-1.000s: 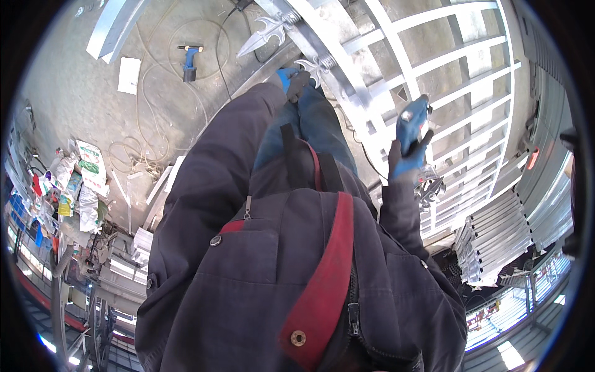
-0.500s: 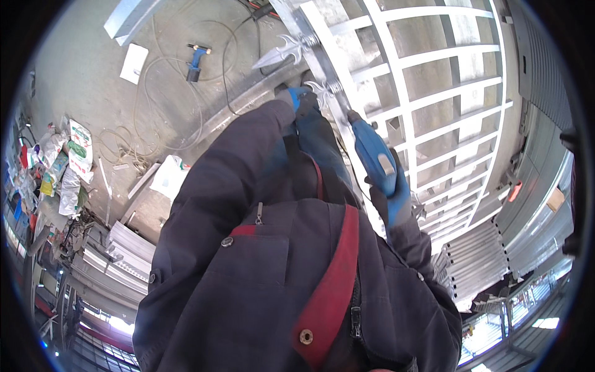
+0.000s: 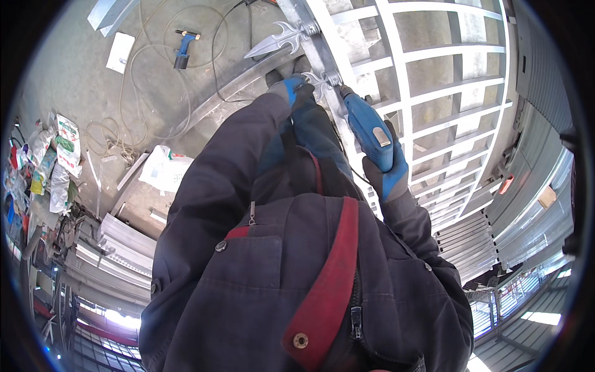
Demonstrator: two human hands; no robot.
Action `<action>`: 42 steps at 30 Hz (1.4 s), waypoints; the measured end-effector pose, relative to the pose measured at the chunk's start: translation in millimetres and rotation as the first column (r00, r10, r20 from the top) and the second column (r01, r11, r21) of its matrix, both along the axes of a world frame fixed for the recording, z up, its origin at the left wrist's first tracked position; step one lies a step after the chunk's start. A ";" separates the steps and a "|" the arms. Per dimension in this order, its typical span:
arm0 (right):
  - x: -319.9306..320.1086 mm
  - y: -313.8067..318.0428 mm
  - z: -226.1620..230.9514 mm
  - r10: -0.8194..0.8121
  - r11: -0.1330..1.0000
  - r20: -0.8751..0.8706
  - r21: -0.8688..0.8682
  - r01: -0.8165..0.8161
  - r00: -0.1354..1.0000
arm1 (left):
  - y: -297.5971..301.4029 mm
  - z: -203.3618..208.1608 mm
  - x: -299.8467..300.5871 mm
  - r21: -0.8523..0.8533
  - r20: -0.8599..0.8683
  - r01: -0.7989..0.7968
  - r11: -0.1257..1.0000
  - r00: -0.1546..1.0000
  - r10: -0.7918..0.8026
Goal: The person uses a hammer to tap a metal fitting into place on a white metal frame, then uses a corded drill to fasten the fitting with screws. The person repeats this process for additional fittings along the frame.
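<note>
My right hand (image 3: pixel 393 172), in a blue and dark glove, is wrapped round a blue power drill (image 3: pixel 370 131). The drill's front end lies close to the collar of a silver spearhead finial (image 3: pixel 318 83) on the rail. Whether it touches the collar I cannot tell. At that finial's pointed side, my gloved left hand (image 3: pixel 294 90) is closed on it, hiding the tip. A second silver spearhead finial (image 3: pixel 277 42) juts from the same rail farther off, its point toward the left. Both finials belong to the end of a white metal bar frame (image 3: pixel 403 80).
A blue cordless tool (image 3: pixel 184 49) lies on the concrete floor among looped hoses, near a white rectangular piece (image 3: pixel 120 52). Filled bags and scraps (image 3: pixel 59 155) are heaped at the left. A white plastic bag (image 3: pixel 166 170) lies nearer. Metal profiles (image 3: pixel 127 245) are stacked at lower left.
My right hand has brought the drill forward, its front end closer to the nearer finial's collar. My left hand stays at that finial. The whole view has shifted slightly.
</note>
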State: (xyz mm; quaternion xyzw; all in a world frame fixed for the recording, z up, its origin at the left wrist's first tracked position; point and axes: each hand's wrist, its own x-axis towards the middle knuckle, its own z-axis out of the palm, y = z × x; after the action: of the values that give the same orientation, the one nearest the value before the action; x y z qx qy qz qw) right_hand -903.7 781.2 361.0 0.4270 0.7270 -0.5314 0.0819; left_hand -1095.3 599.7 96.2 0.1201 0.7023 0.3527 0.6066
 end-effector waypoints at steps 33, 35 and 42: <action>-66.8 3.8 23.5 0.218 0.976 0.225 -0.036 -0.215 0.950 | -11.7 -25.5 17.2 0.036 -0.170 0.124 0.992 0.979 -0.116; -69.3 4.3 25.0 0.227 0.974 0.231 -0.031 -0.226 0.946 | -9.9 -20.9 14.1 0.041 -0.162 0.126 0.991 0.980 -0.118; -79.1 3.6 33.7 0.260 0.964 0.280 -0.017 -0.266 0.924 | -5.4 12.6 0.7 0.068 -0.319 0.161 0.985 0.939 -0.132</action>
State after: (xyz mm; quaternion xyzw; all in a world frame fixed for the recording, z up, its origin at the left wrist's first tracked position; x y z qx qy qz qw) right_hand -982.8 784.8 394.7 0.3972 0.7645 -0.4421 0.2497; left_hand -1094.6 594.3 108.9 0.2546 0.7616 0.3153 0.5058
